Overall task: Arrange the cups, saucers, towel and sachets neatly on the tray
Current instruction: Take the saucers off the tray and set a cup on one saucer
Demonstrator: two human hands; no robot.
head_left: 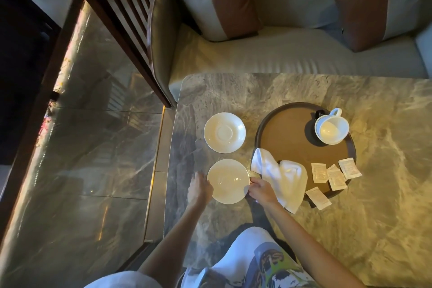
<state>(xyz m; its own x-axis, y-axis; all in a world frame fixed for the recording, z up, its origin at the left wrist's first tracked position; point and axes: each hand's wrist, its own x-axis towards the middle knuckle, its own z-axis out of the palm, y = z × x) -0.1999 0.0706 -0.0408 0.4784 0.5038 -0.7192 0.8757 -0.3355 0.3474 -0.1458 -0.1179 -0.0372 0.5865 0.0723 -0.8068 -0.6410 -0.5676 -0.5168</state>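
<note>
Now both hands (200, 188) (261, 190) grip near saucer (228, 181) rim, tray (292, 138) centre bare

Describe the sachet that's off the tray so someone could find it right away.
Start at the round brown tray on the marble table. Along its near rim lie four sachets, right of the towel. The lone sachet sits lowest, overhanging the rim onto the table, while the others lie mostly inside.

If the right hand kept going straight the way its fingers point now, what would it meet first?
The right hand points left at the near saucer, its fingertips already at that saucer's right rim, so the saucer comes first. The left hand sits at the opposite rim. Whether the fingertips actually touch is unclear.
</note>
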